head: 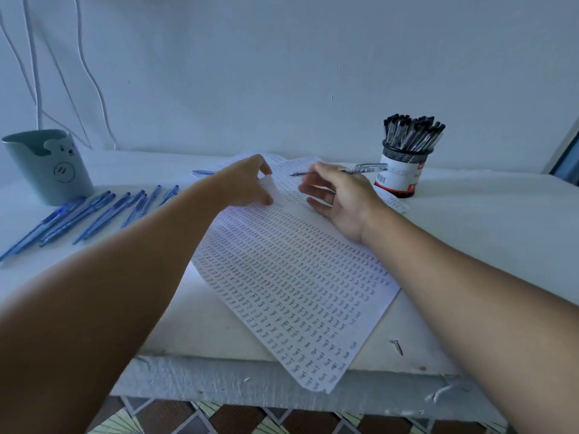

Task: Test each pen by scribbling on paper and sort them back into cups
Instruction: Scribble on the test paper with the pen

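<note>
A large sheet of paper [291,277] covered in rows of small scribbles lies tilted across the white table [470,245], its near corner hanging over the front edge. My left hand [247,183] pinches a lifted fold of paper near the sheet's far end. My right hand [341,198] holds a clear pen [360,169] between thumb and forefinger, tip pointing left, other fingers spread above the sheet. Several blue pens [87,217] lie loose at the left beside a teal cup [47,166]. A mesh cup [399,173] at the right is full of black-capped pens [412,133].
One more blue pen [203,172] lies at the back, behind my left hand. White cables [37,89] hang down the wall on the left. The table's rough front edge [250,383] shows above a patterned floor. More scribbled paper sticks out under the mesh cup.
</note>
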{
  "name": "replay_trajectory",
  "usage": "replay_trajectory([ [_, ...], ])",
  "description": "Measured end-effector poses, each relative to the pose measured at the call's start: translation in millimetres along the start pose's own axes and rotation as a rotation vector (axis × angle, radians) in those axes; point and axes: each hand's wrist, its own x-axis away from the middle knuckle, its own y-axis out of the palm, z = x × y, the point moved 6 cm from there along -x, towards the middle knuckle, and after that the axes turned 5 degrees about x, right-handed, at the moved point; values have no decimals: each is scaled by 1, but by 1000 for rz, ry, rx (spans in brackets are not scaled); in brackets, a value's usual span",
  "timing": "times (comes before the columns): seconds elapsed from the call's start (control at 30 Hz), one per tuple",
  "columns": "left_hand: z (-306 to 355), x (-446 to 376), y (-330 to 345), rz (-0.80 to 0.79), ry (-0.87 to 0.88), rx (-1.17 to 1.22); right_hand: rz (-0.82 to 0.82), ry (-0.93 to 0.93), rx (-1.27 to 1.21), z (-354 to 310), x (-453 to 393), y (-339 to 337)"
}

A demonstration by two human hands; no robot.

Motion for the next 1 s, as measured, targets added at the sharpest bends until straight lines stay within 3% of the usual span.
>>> replay_trajectory([
  [0.13, 4, -10, 2, 31, 49, 72, 7, -19, 90, 3, 2, 3],
  [0.3, 8, -13, 13, 128, 176, 205, -127, -69, 323, -4, 8, 14],
  [0.47, -4, -11, 12, 210, 154, 232, -165, -223, 543, 1, 4, 14],
  [0.63, -13, -9, 7, 193, 91, 170, -142, -218, 556, 5, 1, 11],
  [1.0, -1, -4, 14, 170, 221, 102, -66, -281, 658, -2, -3, 2],
])
